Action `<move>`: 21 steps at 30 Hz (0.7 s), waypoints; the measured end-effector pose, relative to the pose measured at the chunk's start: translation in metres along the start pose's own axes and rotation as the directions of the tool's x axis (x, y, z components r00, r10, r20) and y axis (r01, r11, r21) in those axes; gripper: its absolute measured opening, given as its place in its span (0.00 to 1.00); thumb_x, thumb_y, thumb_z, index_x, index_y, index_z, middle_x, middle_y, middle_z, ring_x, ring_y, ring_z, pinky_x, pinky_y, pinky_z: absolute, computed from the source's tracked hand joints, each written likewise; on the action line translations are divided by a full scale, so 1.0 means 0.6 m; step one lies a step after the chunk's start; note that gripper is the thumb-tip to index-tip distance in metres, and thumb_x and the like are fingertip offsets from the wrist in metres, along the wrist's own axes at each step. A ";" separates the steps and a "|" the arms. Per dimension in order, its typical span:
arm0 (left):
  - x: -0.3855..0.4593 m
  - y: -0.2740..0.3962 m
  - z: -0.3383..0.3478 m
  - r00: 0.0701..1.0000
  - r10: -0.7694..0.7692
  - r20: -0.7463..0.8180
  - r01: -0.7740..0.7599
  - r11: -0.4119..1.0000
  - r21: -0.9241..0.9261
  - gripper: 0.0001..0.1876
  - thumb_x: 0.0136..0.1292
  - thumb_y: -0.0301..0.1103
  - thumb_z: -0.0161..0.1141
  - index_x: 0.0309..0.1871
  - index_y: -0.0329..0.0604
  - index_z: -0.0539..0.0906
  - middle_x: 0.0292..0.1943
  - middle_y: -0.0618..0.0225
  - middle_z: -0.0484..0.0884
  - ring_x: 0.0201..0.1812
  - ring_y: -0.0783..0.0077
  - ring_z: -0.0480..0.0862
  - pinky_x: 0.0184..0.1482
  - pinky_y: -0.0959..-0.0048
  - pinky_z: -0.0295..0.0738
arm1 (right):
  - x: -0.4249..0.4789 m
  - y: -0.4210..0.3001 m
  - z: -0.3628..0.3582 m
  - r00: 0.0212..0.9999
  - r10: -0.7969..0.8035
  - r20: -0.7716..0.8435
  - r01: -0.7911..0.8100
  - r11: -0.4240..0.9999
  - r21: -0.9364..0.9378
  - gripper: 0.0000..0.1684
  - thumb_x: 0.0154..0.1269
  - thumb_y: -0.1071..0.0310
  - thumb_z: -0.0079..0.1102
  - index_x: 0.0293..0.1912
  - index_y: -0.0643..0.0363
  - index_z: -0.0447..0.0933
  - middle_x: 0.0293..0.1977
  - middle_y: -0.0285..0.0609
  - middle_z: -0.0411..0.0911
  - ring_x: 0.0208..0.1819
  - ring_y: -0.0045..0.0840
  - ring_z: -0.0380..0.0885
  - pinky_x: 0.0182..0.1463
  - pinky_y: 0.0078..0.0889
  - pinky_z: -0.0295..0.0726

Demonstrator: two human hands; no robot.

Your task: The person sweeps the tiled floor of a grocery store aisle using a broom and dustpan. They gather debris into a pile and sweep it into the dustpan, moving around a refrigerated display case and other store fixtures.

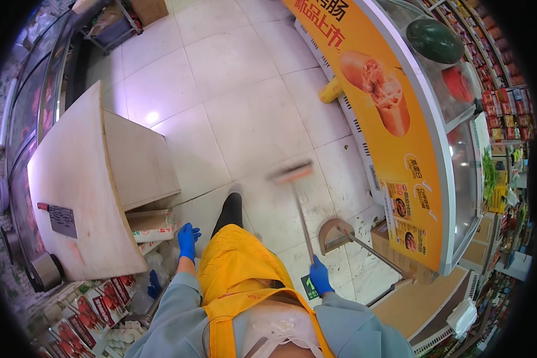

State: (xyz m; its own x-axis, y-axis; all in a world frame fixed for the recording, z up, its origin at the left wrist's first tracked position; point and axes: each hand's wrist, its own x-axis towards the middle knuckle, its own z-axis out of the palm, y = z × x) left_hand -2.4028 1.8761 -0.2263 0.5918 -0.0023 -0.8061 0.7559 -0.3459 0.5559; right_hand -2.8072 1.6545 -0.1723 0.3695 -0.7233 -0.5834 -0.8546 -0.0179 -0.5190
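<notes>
My right hand (321,274), in a blue glove, grips the handle of a broom (302,210). The broom's orange and dark head (293,172) is blurred over the tiled floor ahead of me. My left hand (188,241), gloved in blue too, hangs free with its fingers a little bent and apart. It is beside a white printed box (154,226) under the wooden block stand. To the right of the broom, a brown long-handled dustpan (335,236) rests on the floor. Small leaf scraps (359,222) lie around it.
A cleaver (61,220) lies on the large chopping board (87,179) at left. Along the right runs a freezer case (376,121) with an orange printed panel and a watermelon (435,40) on top. A yellow roll (330,91) sits at its base. Cardboard boxes (382,239) stand near the dustpan.
</notes>
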 end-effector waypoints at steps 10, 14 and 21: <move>0.227 -0.006 -0.036 0.912 0.393 0.117 -0.405 0.908 0.107 0.17 0.57 0.39 0.45 0.47 0.41 0.68 0.29 0.62 0.78 0.22 0.73 0.77 0.21 0.81 0.65 | 0.496 -0.443 0.148 0.894 -0.366 0.260 0.406 0.906 -0.123 0.21 0.56 0.62 0.42 0.50 0.56 0.65 0.42 0.51 0.70 0.43 0.40 0.69 0.45 0.33 0.68; 0.254 0.049 -0.026 0.970 0.242 0.014 -0.242 0.967 0.073 0.17 0.57 0.40 0.45 0.47 0.41 0.68 0.30 0.62 0.78 0.22 0.73 0.77 0.21 0.80 0.65 | 0.486 -0.413 0.159 0.912 -0.317 0.261 0.335 0.942 -0.029 0.20 0.57 0.63 0.42 0.50 0.58 0.65 0.45 0.50 0.69 0.47 0.37 0.67 0.48 0.31 0.67; 0.190 0.204 0.104 0.988 -0.157 -0.003 0.155 0.974 -0.167 0.18 0.58 0.40 0.45 0.48 0.41 0.67 0.31 0.63 0.78 0.26 0.73 0.77 0.28 0.77 0.66 | 0.207 -0.172 0.033 0.972 0.195 0.134 -0.220 0.951 0.216 0.23 0.57 0.68 0.41 0.54 0.57 0.61 0.14 0.33 0.64 0.13 0.13 0.61 0.16 0.17 0.61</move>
State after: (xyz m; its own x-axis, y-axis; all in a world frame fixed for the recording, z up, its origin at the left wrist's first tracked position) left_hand -2.2603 1.7748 -0.2624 0.4663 0.0545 -0.8829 0.8743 -0.1805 0.4506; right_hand -2.6659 1.5801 -0.2033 0.2417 -0.6135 -0.7518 -0.8156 0.2912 -0.5000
